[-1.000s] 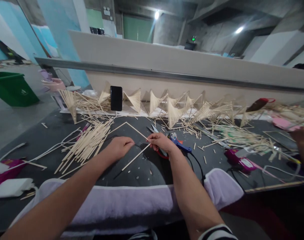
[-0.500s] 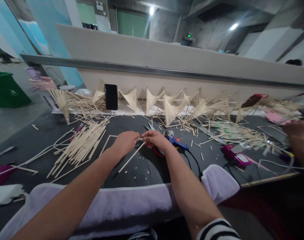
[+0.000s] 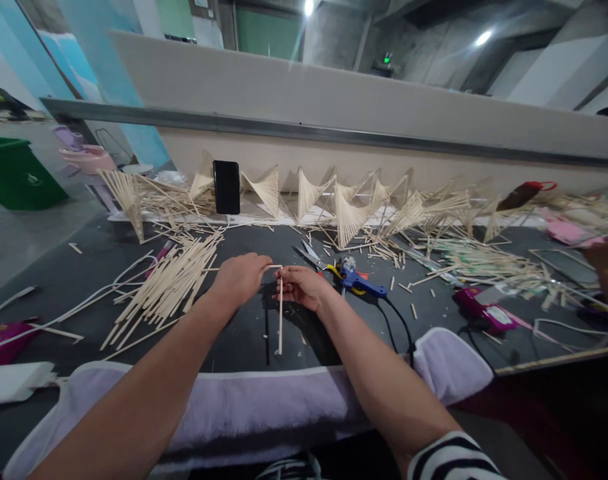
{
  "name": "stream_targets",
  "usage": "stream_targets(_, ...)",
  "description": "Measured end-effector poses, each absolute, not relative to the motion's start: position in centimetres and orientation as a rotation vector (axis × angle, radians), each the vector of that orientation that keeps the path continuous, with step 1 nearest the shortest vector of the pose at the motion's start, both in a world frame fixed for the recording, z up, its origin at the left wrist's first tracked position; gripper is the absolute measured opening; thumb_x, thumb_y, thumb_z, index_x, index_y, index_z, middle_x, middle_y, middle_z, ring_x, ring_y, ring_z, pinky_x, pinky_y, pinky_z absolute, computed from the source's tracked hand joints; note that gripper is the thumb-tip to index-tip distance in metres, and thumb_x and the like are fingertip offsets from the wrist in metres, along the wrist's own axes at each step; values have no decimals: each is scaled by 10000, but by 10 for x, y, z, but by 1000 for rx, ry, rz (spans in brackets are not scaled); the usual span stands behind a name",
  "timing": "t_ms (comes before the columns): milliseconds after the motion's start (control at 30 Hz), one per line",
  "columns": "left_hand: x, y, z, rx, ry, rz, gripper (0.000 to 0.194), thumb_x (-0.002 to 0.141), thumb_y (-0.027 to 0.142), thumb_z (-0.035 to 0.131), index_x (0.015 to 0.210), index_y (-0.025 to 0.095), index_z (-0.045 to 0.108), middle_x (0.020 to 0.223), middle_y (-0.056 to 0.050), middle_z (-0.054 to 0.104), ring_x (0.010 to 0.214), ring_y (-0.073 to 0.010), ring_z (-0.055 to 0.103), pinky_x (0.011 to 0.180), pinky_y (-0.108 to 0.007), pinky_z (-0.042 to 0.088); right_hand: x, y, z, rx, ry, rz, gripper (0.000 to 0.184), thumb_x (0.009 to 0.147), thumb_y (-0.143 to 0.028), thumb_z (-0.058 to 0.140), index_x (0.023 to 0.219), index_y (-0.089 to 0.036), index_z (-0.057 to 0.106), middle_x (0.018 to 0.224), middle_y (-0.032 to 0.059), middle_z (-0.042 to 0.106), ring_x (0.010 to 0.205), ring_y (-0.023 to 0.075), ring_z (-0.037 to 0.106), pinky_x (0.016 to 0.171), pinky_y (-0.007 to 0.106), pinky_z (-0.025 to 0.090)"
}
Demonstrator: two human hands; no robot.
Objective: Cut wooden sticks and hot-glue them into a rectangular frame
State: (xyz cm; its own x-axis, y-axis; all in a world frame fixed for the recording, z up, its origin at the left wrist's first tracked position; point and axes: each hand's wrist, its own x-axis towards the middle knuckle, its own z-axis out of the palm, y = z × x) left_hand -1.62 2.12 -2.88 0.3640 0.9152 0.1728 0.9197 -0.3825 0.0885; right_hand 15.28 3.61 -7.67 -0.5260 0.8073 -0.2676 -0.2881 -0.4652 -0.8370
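My left hand [image 3: 241, 279] pinches a thin wooden stick [image 3: 274, 267] that lies crosswise; a length of it shows past each side of the hand. My right hand [image 3: 301, 287] has its fingers closed on a second wooden stick [image 3: 281, 323], which points back toward me. The two sticks meet at a corner by my right fingertips; whether they are joined there I cannot tell. Just right of that hand lie scissors [image 3: 311, 257] with open blades and a blue glue gun [image 3: 359, 283]. A pile of loose sticks [image 3: 167, 287] is left of my left hand.
Twisted stick models [image 3: 351, 213] line the back of the dark table [image 3: 84, 287], beside a standing black phone [image 3: 227, 188]. A lilac towel [image 3: 264, 407] covers the front edge. White cables [image 3: 94, 300] run at left. Another person's hand [image 3: 607, 260] is far right.
The stick in my right hand has swung from slanting down-left to pointing straight toward me. My left hand has shifted left, and the crosswise stick now shows between the hands. The view has tilted slightly.
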Motion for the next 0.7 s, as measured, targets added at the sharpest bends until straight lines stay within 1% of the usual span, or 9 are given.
stream_targets(67,-15,22,-29,-2615,-1709,-325,306,862,310,369,1071,257,587,977,-52,616,931,-169,555,770,-250,390,151,34,-74,-878,-1047,2028,159,706,-244,635,811,-150,561,599,-31,520,538,86,534,603,321,517)
stream_targets(133,-15,23,-29,-2652,-1691,-331,299,857,304,382,1061,263,598,971,-47,616,932,-164,553,771,-243,389,149,31,-72,-905,-1112,1998,161,709,-271,622,805,-159,557,590,-43,475,496,67,482,494,236,472)
stream_targets(200,-14,23,-30,-2681,-1654,-331,285,852,307,392,1027,274,615,951,-39,617,921,-163,555,762,-243,389,147,30,-69,-931,-1164,1960,171,698,-290,617,788,-159,553,580,-49,433,455,47,409,378,150,335)
stream_targets(267,-15,24,-31,-2679,-1621,-327,276,851,316,388,984,285,629,929,-32,615,894,-168,562,737,-252,391,146,28,-68,-952,-1209,1926,179,695,-307,607,774,-156,554,560,-56,392,425,34,333,338,130,199)
stream_targets(333,-17,25,-31,-2638,-1629,-307,279,853,309,376,950,279,636,913,-35,611,860,-172,570,711,-260,391,146,26,-66,-966,-1254,1891,198,700,-336,596,765,-153,556,534,-65,350,407,27,274,340,135,136)
stream_targets(500,-20,27,-31,-2528,-1700,-274,304,867,313,343,979,251,619,930,-48,603,857,-171,575,715,-267,387,152,20,-60,-808,-1294,1918,260,719,-392,585,822,-154,563,526,-72,336,391,22,224,348,145,101)
stream_targets(700,-16,30,-37,-2563,-1700,-218,310,868,356,338,976,269,616,933,-40,608,841,-171,582,672,-259,387,159,25,-60,-863,-1228,1938,248,733,-411,557,719,-175,485,465,-96,276,347,21,163,329,146,86)
